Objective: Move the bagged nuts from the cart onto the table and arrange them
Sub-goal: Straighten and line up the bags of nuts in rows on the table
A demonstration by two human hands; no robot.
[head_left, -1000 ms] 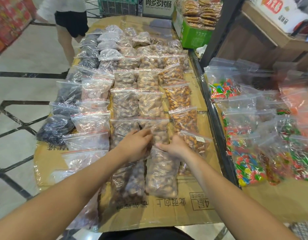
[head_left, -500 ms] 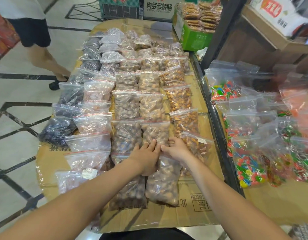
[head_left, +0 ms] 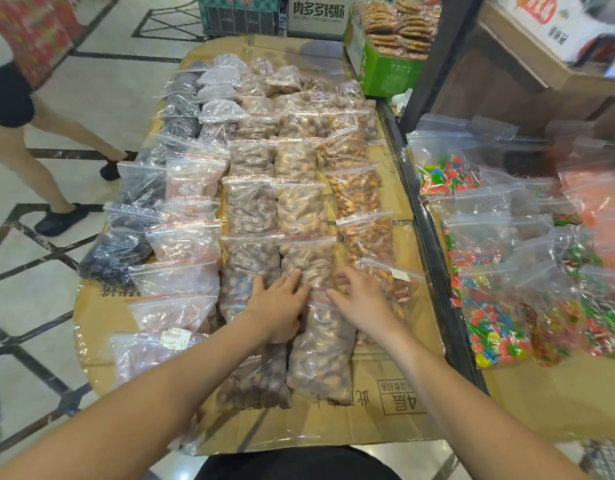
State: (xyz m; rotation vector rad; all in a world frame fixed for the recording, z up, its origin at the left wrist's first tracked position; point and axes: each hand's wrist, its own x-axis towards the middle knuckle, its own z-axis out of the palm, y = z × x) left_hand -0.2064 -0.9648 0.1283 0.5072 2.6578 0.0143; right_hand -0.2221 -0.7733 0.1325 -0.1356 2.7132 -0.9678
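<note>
Several rows of clear zip bags of nuts and dried fruit (head_left: 299, 206) lie on a cardboard-covered table (head_left: 396, 410). My left hand (head_left: 278, 306) rests flat, fingers apart, on the dark-nut bag (head_left: 247, 268) in the near middle row. My right hand (head_left: 361, 299) hovers over or touches the top of the nearest tan-nut bag (head_left: 323, 355), fingers spread. Neither hand grips a bag. A further tan-nut bag (head_left: 307, 261) lies just beyond both hands. No cart shows clearly.
A second table to the right holds bags of coloured candy (head_left: 496, 327). A black metal post (head_left: 434, 53) and a green box of snacks (head_left: 385, 64) stand at the far right corner. A person's legs (head_left: 29, 161) pass on the tiled floor at left.
My hands have drawn slightly apart, the right hand opening wider over the near tan-nut bag. The passer-by on the left has walked further toward the near left.
</note>
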